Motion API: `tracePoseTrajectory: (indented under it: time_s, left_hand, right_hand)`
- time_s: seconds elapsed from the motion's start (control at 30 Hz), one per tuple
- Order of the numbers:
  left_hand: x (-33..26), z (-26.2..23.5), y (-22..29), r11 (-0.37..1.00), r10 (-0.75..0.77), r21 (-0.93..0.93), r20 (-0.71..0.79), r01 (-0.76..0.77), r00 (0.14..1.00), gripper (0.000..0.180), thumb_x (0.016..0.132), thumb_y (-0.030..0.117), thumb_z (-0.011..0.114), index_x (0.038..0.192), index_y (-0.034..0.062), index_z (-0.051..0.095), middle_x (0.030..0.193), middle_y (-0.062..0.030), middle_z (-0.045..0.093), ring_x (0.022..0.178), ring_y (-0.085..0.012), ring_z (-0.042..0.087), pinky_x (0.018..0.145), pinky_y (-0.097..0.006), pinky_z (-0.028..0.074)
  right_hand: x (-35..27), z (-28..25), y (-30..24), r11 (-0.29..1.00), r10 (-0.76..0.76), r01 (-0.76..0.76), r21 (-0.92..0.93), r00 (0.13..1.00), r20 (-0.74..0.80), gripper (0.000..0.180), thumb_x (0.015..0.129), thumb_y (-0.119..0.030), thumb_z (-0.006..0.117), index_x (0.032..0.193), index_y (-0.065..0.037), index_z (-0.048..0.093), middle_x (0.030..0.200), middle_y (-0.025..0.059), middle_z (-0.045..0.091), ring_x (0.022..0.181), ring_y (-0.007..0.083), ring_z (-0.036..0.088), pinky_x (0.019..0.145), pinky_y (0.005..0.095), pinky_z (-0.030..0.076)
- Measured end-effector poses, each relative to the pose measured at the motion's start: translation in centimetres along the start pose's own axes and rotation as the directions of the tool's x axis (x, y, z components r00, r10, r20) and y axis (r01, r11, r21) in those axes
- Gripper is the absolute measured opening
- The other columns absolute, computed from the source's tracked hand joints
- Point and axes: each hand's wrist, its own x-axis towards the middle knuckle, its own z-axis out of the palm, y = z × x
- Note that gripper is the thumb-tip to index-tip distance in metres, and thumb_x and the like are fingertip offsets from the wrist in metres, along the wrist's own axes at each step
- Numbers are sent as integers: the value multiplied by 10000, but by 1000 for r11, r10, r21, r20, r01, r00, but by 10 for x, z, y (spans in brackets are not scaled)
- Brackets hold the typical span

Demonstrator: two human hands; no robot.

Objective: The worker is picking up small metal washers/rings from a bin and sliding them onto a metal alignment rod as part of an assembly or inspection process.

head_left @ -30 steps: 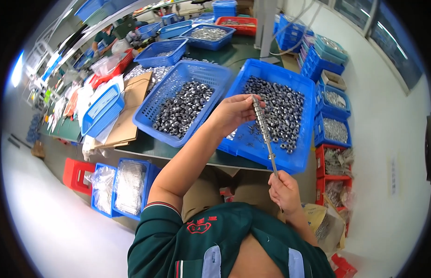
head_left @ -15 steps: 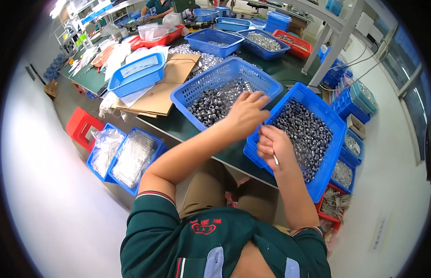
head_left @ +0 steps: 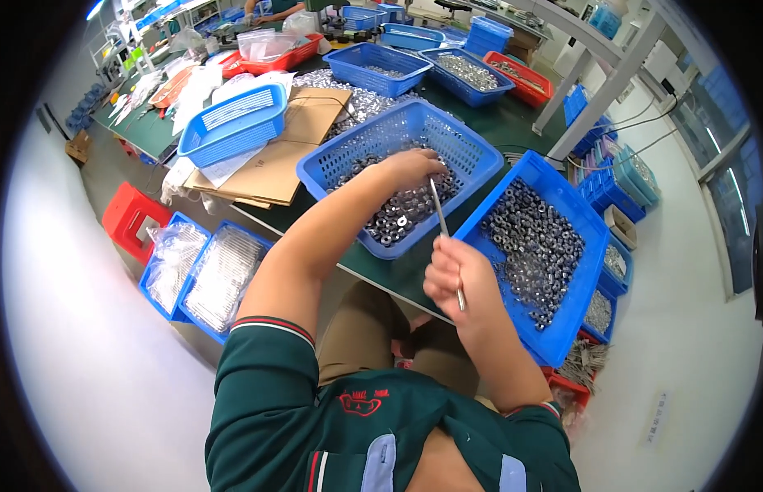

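Note:
My right hand is closed around a thin metal rod, which slants up and away over the near side of a blue perforated basket. Small shiny ring-shaped metal parts cover the bottom of that basket. Reaching in over them is my left hand, close to the rod's far tip; its fingers point down and are mostly hidden. To the right, a blue tray holds many dark metal rings and sits tilted at the table's edge.
Cardboard sheets and an empty light-blue basket lie to the left. Further back stand blue bins and a red bin. A white frame post rises behind the tray. Bins of rods stand low at left.
My left hand has moved left and away from my right hand, into the basket. My right hand has moved slightly left and nearer, and more of the rod now shows.

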Motion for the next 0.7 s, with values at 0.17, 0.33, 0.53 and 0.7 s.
tracePoseTrajectory:
  time_s: [0.17,0.33,0.53,0.7]
  left_hand:
    - [13,-6,15,970,-190,156,-4,188,982,465,824,217,598,1279,235,503,1267,-135,500,1151,-364,474,973,-413,405]
    - [17,-8,20,976,-165,131,-94,176,982,502,734,137,655,1223,131,539,1237,-161,517,1126,-353,501,938,-413,430]
    - [42,-9,152,963,241,-82,-171,-257,955,307,788,149,635,1084,69,616,1037,-141,602,948,-321,577,817,-382,471]
    - [59,40,209,917,389,-170,167,-362,906,230,788,149,621,999,66,656,954,-127,621,920,-302,591,800,-396,471]
  right_hand:
    - [-84,-24,6,972,-208,200,-120,976,-57,130,943,-171,475,872,-62,476,513,-44,313,371,43,273,382,195,239]
    - [-127,-87,15,779,-567,459,-427,806,-169,157,956,-181,459,883,-44,484,518,-36,329,382,37,289,362,184,228]
    - [-160,-136,20,721,-658,443,-533,678,-327,156,941,-168,482,861,-34,486,553,-39,367,398,17,301,365,176,252]
    - [-170,-149,19,726,-672,478,-494,645,-364,121,924,-133,504,857,-35,482,576,-40,383,402,14,314,369,167,261]
